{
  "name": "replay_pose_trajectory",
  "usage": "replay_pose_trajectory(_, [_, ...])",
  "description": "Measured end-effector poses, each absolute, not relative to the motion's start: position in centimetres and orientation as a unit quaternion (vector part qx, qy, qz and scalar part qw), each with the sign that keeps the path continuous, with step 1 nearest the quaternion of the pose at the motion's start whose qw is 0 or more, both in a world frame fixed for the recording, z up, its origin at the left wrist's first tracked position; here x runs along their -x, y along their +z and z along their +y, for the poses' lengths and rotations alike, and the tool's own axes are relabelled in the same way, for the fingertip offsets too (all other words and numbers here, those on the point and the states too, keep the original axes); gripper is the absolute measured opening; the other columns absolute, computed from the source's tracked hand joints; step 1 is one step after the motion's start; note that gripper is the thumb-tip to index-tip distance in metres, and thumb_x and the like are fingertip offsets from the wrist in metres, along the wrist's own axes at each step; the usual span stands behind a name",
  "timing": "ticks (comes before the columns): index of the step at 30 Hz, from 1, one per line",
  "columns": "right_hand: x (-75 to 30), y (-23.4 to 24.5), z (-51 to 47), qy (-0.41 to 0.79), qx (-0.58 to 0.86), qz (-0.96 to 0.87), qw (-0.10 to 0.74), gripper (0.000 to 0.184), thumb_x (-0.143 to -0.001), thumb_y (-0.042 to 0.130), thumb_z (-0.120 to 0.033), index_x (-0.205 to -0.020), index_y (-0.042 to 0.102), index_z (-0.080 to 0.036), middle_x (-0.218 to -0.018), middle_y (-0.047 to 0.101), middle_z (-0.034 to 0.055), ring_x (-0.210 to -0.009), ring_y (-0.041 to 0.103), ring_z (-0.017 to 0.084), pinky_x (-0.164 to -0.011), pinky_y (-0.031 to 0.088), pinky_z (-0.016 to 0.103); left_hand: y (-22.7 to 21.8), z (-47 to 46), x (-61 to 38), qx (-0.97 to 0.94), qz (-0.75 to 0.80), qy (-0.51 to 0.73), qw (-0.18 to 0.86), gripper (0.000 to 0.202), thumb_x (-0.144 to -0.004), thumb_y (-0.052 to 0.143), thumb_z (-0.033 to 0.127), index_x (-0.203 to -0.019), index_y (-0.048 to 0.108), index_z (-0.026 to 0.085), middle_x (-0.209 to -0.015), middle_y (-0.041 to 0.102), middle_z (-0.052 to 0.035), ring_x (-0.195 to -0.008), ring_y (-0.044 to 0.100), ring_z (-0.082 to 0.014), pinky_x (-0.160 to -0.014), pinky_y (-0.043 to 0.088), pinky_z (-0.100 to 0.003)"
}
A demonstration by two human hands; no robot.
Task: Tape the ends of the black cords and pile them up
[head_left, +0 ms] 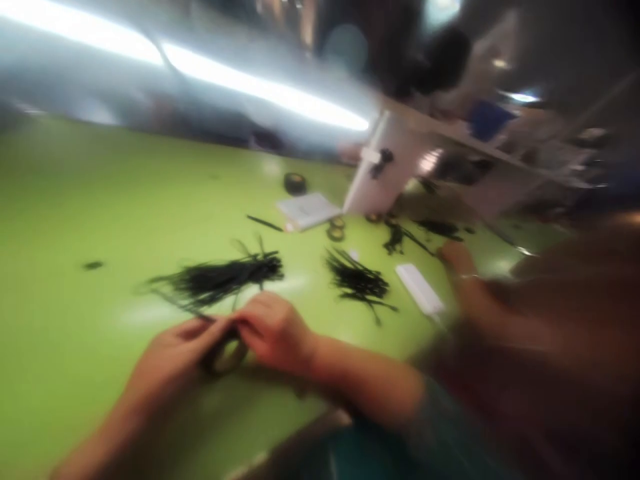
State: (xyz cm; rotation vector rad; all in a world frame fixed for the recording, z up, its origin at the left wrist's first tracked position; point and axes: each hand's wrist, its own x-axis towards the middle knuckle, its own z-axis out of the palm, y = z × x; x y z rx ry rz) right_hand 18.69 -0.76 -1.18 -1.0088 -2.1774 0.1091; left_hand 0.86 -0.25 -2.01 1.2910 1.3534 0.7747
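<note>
The picture is smeared by motion. My left hand (175,350) is closed in a pinch, with a thin black cable (197,312) running up to its fingertips. Meeting it, my right hand (275,330) has its fingers pinched together. A dark ring that looks like a roll of black tape (227,360) hangs just below the fingers of both hands; which fingers grip it is hard to see. Right beyond my hands lies a loose bundle of black cables (225,273) on the green table (45,320).
A second black cable bundle (357,279) lies to the right, near a white oblong block (420,289). Farther back are a white pad (310,210), a black pen (265,222) and tape rolls (295,183). Another person's hand (457,260) rests at the right.
</note>
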Motion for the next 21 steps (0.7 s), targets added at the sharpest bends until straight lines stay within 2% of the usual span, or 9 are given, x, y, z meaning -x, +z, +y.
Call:
replay_pose_trajectory(2, [-18.7, -1.6, -0.9, 0.054, 0.395, -0.826, 0.398, 0.017, -0.092, 0.046, -0.016, -0.087, 0.062, -0.017, -0.077, 0.062, 0.0062, -0.080, 0.056, 0.018, -0.076, 0.049, 0.031, -1.2, -0.6, -1.7, -0.464, 0.538, 0.368, 0.600, 0.046, -0.068, 0.073, 0.056, -0.076, 0.070, 0.011, -0.067, 0.067, -0.0038, -0.061, 0.059, -0.0156, -0.055, 0.048, -0.023])
replay_pose_trajectory(5, [-18.9, -2.0, -0.9, 0.062, 0.377, -0.818, 0.429, 0.017, -0.091, 0.048, -0.014, -0.090, 0.064, -0.020, -0.079, 0.061, 0.0052, -0.080, 0.055, 0.019, -0.074, 0.050, 0.033, -1.0, -0.6, -2.3, -0.373, 0.479, 0.401, 0.686, 0.044, -0.067, 0.076, 0.054, -0.069, 0.065, 0.012, -0.062, 0.060, -0.0010, -0.057, 0.053, -0.0115, -0.055, 0.045, -0.023])
replay_pose_trajectory(8, [-19.2, -1.9, -0.9, 0.032, 0.348, -0.833, 0.429, 0.023, -0.090, 0.048, -0.011, -0.099, 0.066, -0.022, -0.081, 0.062, 0.0057, -0.081, 0.055, 0.019, -0.072, 0.051, 0.034, -1.2, -0.6, -2.3, -0.348, 0.440, 0.399, 0.725, 0.042, -0.070, 0.075, 0.052, -0.069, 0.063, 0.012, -0.058, 0.057, -0.0001, -0.052, 0.050, -0.0103, -0.050, 0.042, -0.023])
replay_pose_trajectory(15, [-20.2, -1.9, -0.8, -0.028, 0.280, -0.886, 0.368, 0.029, -0.092, 0.048, -0.012, -0.110, 0.067, -0.023, -0.088, 0.065, 0.0077, -0.090, 0.059, 0.021, -0.083, 0.054, 0.039, -2.3, -0.6, -1.6, -0.418, 0.424, 0.388, 0.703, 0.036, -0.076, 0.071, 0.044, -0.061, 0.058, 0.014, -0.048, 0.051, 0.0022, -0.042, 0.047, -0.0085, -0.043, 0.034, -0.021])
replay_pose_trajectory(18, [-20.4, -1.9, -0.5, 0.037, 0.289, -0.885, 0.363, 0.027, -0.092, 0.049, -0.013, -0.109, 0.068, -0.023, -0.087, 0.066, 0.0079, -0.088, 0.060, 0.020, -0.081, 0.055, 0.039, -2.5, -0.5, -1.6, -0.409, 0.430, 0.393, 0.703, 0.035, -0.074, 0.072, 0.042, -0.060, 0.057, 0.015, -0.046, 0.047, 0.0041, -0.041, 0.042, -0.0075, -0.042, 0.031, -0.020])
replay_pose_trajectory(21, [-21.0, -0.9, -0.3, 0.173, 0.291, -0.854, 0.395, 0.024, -0.089, 0.055, -0.020, -0.110, 0.067, -0.023, -0.098, 0.066, 0.0085, -0.094, 0.062, 0.020, -0.083, 0.055, 0.039, -2.0, -0.6, -1.7, -0.436, 0.465, 0.405, 0.655, 0.031, -0.075, 0.071, 0.043, -0.065, 0.062, 0.015, -0.048, 0.048, 0.0040, -0.042, 0.041, -0.0084, -0.042, 0.030, -0.021])
